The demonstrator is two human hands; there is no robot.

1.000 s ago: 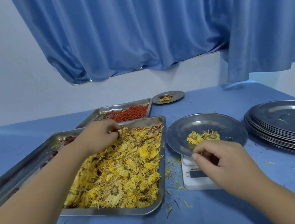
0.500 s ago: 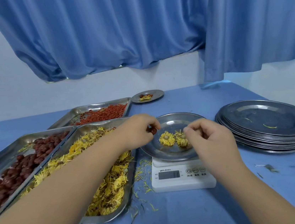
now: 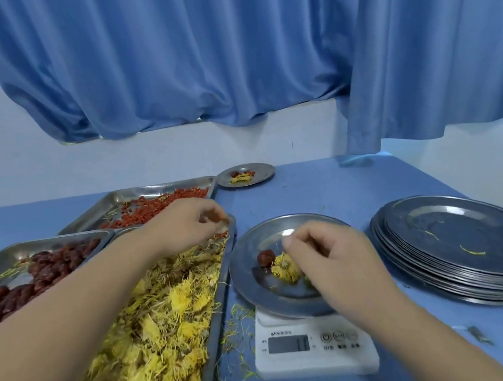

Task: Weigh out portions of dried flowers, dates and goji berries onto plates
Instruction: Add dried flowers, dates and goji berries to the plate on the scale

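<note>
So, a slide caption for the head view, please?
Date and dried flowers on the plate atop the scale; right hand above it, left hand over the flower tray.

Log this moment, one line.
plate on scale: date, flowers | left hand: over flower tray corner | right hand: over plate | grips: unclear

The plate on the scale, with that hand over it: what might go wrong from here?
The plate is wider than the scale and overhangs it, so a nudge from the right hand just above could tip out the date and dried flowers. If that hand leans on the plate, the reading may be off. Petals lie strewn beside the scale; more could drop there.
</note>
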